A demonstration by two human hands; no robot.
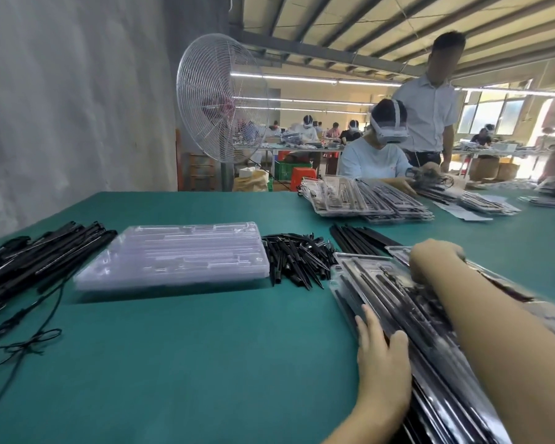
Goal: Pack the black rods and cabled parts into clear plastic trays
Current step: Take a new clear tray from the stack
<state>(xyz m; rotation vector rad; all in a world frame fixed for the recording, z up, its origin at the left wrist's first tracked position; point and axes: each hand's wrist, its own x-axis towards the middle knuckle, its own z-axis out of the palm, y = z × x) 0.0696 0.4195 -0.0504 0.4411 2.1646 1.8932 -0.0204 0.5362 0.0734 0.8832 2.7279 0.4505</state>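
We're well into it here: the clear plastic tray loaded with long black rods (362, 277) lies at the lower right of the frame on the green surface (205, 363), and its slots look mostly filled. There's plenty left, though. A stack of empty clear trays (173, 254) waits at centre with a pile of short pointed black rods (297, 261) just beside it, and long black rods with trailing cables (39, 254) sit at far left. The left hand (382, 354) lies flat on the tray's near-left edge, fingers (367, 325) straight, pressing rather than gripping. The right hand (436, 259) curls over the tray's far end; blur hides whether its fingers pinch anything.
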